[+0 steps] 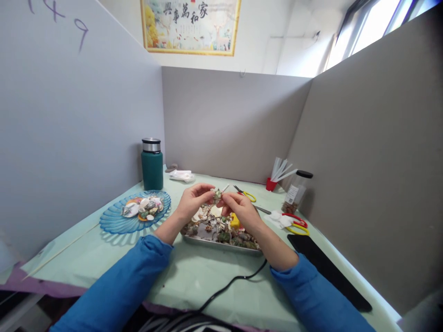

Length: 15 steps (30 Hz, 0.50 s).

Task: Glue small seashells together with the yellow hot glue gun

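Observation:
My left hand (192,201) and my right hand (242,208) meet above a metal tray (221,244) filled with several seashells. Both pinch a small greenish shell piece (217,195) between fingertips, held just over the tray's far side. A thin pale stick (225,188) pokes up beside the shell near my right fingers; whether my right hand grips it I cannot tell. Both sleeves are blue.
A blue glass plate (114,221) with more shells lies at the left, behind it a green flask (152,163). Yellow scissors (247,194), a red cup of white sticks (272,183), a jar (296,191), red-yellow scissors (294,222) and a black pad (321,265) sit right. A black cable (224,288) runs toward me.

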Each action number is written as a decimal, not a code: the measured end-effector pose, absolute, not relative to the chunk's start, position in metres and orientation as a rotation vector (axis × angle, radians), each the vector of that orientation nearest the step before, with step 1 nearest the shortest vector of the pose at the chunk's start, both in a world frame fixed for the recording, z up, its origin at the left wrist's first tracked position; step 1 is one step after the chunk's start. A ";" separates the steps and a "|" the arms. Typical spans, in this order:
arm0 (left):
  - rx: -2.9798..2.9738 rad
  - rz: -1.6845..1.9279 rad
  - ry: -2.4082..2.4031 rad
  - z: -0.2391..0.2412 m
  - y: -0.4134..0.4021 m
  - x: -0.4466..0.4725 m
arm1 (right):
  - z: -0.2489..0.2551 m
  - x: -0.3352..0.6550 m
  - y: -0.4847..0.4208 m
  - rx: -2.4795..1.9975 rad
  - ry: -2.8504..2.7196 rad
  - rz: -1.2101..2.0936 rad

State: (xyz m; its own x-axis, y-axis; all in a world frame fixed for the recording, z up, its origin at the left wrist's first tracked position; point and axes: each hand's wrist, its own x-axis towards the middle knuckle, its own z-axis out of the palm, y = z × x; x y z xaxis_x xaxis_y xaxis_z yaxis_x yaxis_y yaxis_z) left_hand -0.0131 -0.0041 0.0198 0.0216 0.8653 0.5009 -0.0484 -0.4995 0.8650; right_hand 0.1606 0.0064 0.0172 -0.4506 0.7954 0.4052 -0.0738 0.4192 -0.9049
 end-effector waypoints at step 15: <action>1.262 1.451 0.739 0.022 0.000 -0.028 | 0.019 0.186 0.009 -0.875 -1.993 0.633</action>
